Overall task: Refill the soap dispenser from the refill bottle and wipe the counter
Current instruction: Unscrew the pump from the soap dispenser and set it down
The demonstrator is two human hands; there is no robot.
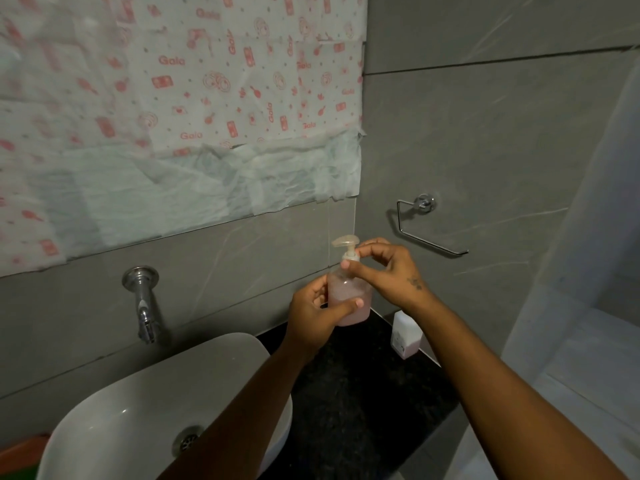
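The soap dispenser [348,291] is a clear bottle holding pink soap, with a pale pump head on top. It is held up above the black counter [349,389] near the wall corner. My left hand [313,318] wraps around its body from the left. My right hand [386,270] pinches the collar just under the pump head with thumb and fingers. The white refill bottle [405,334] stands upright on the counter at the right, against the wall, partly hidden behind my right wrist.
A white basin [138,407] fills the lower left, with a chrome tap [143,306] on the wall above it. A chrome towel ring [426,223] sticks out of the right wall. Printed paper [173,116] covers the mirror.
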